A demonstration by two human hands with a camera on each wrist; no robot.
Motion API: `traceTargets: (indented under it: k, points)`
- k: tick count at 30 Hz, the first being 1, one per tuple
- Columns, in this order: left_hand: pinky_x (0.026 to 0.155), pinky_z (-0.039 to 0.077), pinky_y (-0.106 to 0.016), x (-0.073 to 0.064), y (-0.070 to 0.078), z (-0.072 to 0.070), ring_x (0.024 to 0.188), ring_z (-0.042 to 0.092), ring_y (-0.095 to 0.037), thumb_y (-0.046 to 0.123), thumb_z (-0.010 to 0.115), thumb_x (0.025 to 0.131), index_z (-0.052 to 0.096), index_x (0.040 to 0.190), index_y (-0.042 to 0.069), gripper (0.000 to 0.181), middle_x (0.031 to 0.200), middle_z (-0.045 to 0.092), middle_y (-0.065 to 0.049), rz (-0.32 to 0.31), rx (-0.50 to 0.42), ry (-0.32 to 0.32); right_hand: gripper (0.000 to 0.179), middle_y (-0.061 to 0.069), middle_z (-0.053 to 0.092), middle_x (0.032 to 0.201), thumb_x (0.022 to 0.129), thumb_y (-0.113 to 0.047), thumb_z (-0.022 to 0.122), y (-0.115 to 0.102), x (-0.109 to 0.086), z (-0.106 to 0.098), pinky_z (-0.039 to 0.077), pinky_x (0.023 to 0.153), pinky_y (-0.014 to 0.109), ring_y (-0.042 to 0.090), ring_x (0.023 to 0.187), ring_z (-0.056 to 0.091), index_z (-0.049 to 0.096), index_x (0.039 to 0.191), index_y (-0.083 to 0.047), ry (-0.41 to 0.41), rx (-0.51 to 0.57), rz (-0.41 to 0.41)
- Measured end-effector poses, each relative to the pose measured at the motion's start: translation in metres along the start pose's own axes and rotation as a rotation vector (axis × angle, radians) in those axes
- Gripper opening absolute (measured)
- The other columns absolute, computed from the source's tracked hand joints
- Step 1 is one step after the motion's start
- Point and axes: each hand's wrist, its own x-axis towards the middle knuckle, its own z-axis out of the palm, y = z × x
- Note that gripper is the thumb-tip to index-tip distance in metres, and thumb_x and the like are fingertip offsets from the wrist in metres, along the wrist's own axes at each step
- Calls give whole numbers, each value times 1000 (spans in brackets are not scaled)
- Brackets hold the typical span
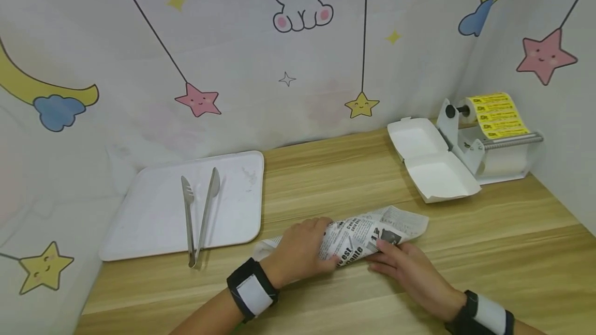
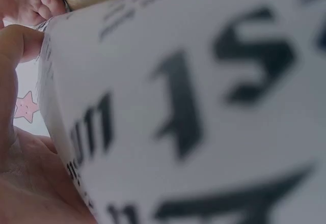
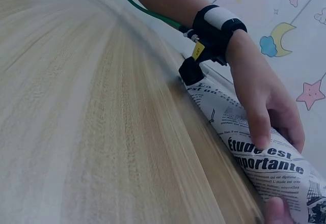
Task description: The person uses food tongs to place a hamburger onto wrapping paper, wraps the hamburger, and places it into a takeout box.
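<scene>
A rolled parcel of newspaper-print wrapping paper (image 1: 351, 234) lies across the wooden table in the head view, its right end flattened and loose. Over its left part my left hand (image 1: 300, 249) arches and grips it, thumb on the near side and fingers on the far side. My right hand (image 1: 414, 275) pinches the near edge towards the right end, thumb on top and fingers beneath. In the right wrist view the left hand (image 3: 265, 91) holds the same paper roll (image 3: 229, 117), its thumb pressing the print. Whatever the paper may enclose is hidden.
A white tray (image 1: 153, 216) at the left carries metal tongs (image 1: 205, 216) that overhang its near edge. At the back right sit an opened white takeaway box (image 1: 440, 172) and a label dispenser (image 1: 509, 162) with a roll of yellow labels. A printed cloth wall (image 1: 242, 56) borders the table.
</scene>
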Motion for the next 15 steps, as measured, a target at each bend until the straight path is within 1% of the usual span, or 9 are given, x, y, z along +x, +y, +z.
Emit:
traceTargets:
  k: [4, 7, 9, 12, 15]
  points:
    - [81, 55, -36, 0, 1, 1, 100, 64, -16, 49, 76, 84, 55, 137, 7, 71, 116, 68, -6, 15, 2, -16, 59, 11, 61, 130, 110, -23, 48, 1, 6, 4, 53, 99, 34, 16, 113, 64, 21, 150, 10, 60, 18, -32]
    - [89, 54, -39, 0, 2, 1, 112, 64, -20, 51, 74, 85, 53, 141, 6, 74, 127, 66, -10, 11, 2, -41, 56, 7, 61, 125, 108, -18, 52, 2, 9, 10, 55, 92, 32, 14, 107, 63, 25, 149, 9, 117, 37, -31]
    - [92, 53, -41, 0, 2, 2, 116, 63, -21, 51, 73, 86, 52, 142, 6, 74, 129, 65, -10, 3, 5, -50, 55, 6, 61, 121, 106, -15, 55, 1, 12, 14, 55, 87, 29, 13, 103, 62, 28, 148, 8, 159, 39, -28]
    - [92, 53, -42, -1, 2, 3, 117, 62, -22, 51, 73, 87, 52, 142, 6, 74, 130, 65, -10, 3, 9, -43, 51, 4, 63, 115, 104, -13, 58, 0, 15, 20, 55, 80, 27, 13, 95, 61, 35, 145, 7, 232, 37, -12]
    - [93, 53, -43, -1, 3, 5, 119, 62, -22, 50, 73, 87, 52, 141, 7, 73, 131, 64, -10, 22, 15, -28, 49, 2, 65, 113, 104, -14, 58, 0, 17, 23, 54, 79, 26, 11, 93, 62, 39, 144, 6, 288, 26, -8]
